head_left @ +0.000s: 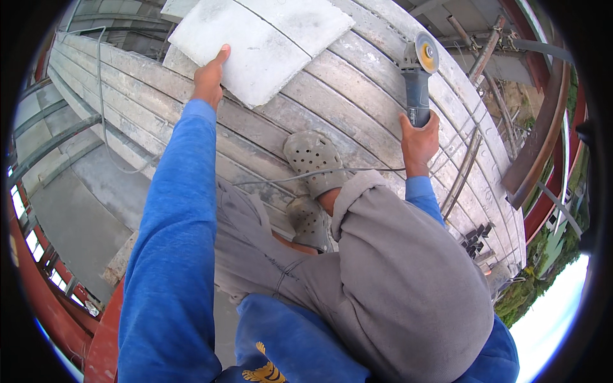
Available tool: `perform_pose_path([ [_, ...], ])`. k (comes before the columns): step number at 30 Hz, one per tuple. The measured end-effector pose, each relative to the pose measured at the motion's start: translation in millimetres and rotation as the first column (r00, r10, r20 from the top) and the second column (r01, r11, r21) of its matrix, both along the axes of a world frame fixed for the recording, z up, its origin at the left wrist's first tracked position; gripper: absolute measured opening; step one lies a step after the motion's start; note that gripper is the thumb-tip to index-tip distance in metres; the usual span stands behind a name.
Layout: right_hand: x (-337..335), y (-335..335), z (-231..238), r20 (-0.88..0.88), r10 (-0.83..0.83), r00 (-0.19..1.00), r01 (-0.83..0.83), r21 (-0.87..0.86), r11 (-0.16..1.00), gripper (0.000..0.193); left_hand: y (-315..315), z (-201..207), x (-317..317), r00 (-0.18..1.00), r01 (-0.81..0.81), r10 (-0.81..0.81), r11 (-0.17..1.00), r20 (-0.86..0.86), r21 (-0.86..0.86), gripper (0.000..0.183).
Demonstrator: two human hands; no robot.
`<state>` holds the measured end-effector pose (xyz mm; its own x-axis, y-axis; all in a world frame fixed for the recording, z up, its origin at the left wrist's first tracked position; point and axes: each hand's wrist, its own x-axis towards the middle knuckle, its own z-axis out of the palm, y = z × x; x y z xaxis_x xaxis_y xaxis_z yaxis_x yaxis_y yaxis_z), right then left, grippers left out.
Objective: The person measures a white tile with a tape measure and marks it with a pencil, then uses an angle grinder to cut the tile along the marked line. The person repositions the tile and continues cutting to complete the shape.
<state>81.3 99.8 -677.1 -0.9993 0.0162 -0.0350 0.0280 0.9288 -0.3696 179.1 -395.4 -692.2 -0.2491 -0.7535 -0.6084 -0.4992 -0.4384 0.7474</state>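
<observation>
My left hand (209,78) grips the near left edge of a flat pale grey slab (255,48), thumb on top and fingers underneath. A straight groove or joint runs across the slab. In my right hand (420,142) is an angle grinder (417,89), held by the rear of its dark body. Its disc (426,52), yellow at the centre, points away from me and stands apart from the slab. A grey cable (377,170) runs from near my right hand across to the left, past my shoes.
Long concrete planks (345,102) lie side by side beneath my perforated grey clogs (313,156). Two thin rods (465,169) rest at the right. Beyond the planks' right edge stand a curved rusty steel beam (543,127) and metal pipes (488,48). Grey sheets (83,204) lie lower at the left.
</observation>
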Motion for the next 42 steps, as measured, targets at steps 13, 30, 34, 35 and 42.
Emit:
perform_pose_path([
  [13,21,17,-22,-0.134,0.148,0.98,-0.168,-0.153,0.974,0.073,-13,13,0,0.991,0.105,-0.096,0.99,-0.098,0.094,0.094],
  [30,-86,-344,19,-0.531,0.637,0.559,-0.829,-0.363,0.425,0.04,32,51,6,0.996,-0.054,0.05,0.997,0.073,0.058,0.087],
  [34,-82,-366,-47,-0.366,0.808,0.462,-0.884,-0.12,0.452,0.049,24,32,15,0.999,-0.031,0.03,0.999,-0.036,-0.017,0.083],
  [35,-88,-365,-58,-0.425,0.787,0.448,-0.887,-0.102,0.449,0.047,21,34,18,1.0,-0.009,0.009,0.999,-0.01,-0.044,0.081],
  [42,-86,-334,-3,-0.267,0.654,0.708,-0.659,-0.581,0.477,0.04,16,60,49,0.999,0.043,-0.044,0.998,-0.005,-0.054,0.074],
])
